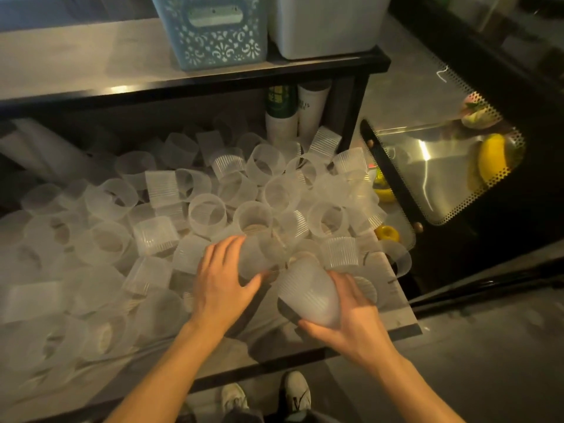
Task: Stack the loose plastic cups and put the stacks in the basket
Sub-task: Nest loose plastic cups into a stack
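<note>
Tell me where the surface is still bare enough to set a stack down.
Bare counter shows along the front edge, between the two forearms, below the left hand and right hand. The upper shelf left of the blue basket is bare. Loose cups crowd elsewhere.

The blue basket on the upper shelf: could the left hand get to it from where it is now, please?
Probably yes. The blue basket stands open-topped on the shelf above the cups, with nothing between. But the left hand has its grip on a frosted cup, so it would carry that along.

Bare forearms; white sneakers [295, 391], dark trousers.
</note>
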Tool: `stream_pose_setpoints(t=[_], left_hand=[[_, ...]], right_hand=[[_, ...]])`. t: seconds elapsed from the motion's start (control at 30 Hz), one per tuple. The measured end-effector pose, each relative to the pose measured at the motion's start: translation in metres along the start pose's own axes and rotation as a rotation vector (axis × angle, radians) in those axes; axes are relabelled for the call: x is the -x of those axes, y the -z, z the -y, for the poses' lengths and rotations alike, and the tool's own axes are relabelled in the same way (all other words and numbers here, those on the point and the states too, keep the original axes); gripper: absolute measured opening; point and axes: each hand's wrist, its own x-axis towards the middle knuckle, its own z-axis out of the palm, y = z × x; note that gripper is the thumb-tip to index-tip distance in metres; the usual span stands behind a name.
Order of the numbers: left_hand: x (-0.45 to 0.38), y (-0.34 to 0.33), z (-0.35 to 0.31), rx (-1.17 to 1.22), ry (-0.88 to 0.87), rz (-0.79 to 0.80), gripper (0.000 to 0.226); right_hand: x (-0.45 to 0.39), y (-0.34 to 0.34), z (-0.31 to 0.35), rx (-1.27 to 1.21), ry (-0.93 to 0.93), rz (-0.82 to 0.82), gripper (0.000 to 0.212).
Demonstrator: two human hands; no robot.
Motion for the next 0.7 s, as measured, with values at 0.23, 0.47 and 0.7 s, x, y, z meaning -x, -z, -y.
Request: stream_pose_setpoints(t=[0.23, 0.47, 0.7], left_hand=[[0.023, 0.053, 0.0, 0.517, 0.216, -0.079, 0.062], [0.023, 0.072, -0.02, 0.871, 0.247, 0.016, 0.047], [0.013, 0.086, -0.019, 0.552, 0.067, 0.158, 0.041]], right_hand=[[-0.002, -0.002, 0.005, -0.005, 0.061, 0.046, 0.088], [-0.012, -0.001, 0.029, -0.023, 0.139, 0.04, 0.09], [-0.009, 0.008, 0.045, 0.069, 0.205, 0.092, 0.088]])
